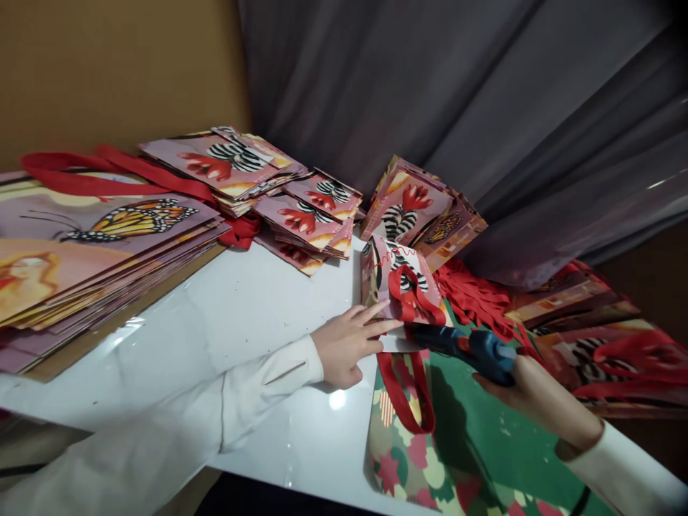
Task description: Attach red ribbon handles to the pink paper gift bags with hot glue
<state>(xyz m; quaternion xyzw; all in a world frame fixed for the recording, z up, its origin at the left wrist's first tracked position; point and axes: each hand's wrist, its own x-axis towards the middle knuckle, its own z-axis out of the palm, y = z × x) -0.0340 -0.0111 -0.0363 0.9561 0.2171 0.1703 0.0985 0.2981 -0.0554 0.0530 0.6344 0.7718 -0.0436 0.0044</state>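
With fingers spread and stretched out, my left hand (pixel 347 346) rests at the near edge of a paper gift bag (pixel 384 276). That bag is printed with red flowers and black-and-white stripes, and a red ribbon handle (pixel 395 290) loops over its face. A second red ribbon loop (pixel 400 408) hangs toward me over a camouflage-patterned sheet. My right hand (pixel 529 387) is wrapped round a dark blue glue gun (pixel 486 355). Its dark nozzle points left, near my left fingertips. The exact contact at the tip is hidden.
Stacks of large butterfly-printed bags (pixel 107 244) and smaller bags (pixel 231 165) lie on the left and back of the white table (pixel 258 308). Red ribbon strips (pixel 473 297) are heaped behind the green mat (pixel 478 423). More bags (pixel 623 358) stand right, below a grey curtain (pixel 408 86).
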